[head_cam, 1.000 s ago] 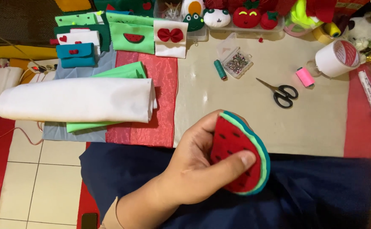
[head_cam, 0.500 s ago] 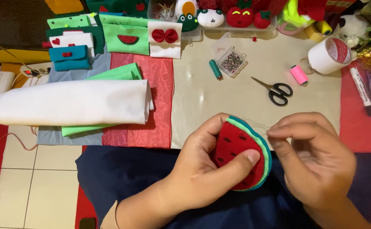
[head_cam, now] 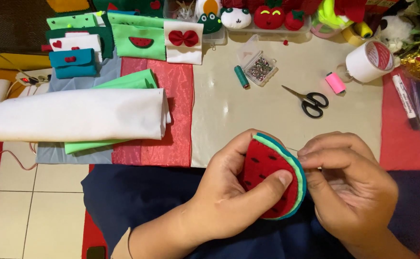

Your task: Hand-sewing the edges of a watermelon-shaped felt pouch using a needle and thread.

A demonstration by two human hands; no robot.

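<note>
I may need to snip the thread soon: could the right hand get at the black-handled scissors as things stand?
Probably yes. The scissors lie in the open on the beige mat, just beyond the right hand, nothing between them. But its fingertips are pinched at the felt watermelon edge, so it must let go first.

A small clear plastic box [head_cam: 259, 66] of pins stands open near the tabletop's far edge; the white tape roll [head_cam: 369, 61] near its right edge bears a round red-and-white label.

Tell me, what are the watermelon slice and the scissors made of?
The watermelon slice, held in the left hand, looks like felt: soft, matte red, light green and teal layers with dark seed marks. The scissors seem to have shiny metal blades and black handles, probably plastic. The right hand pinches the slice's edge.
</note>
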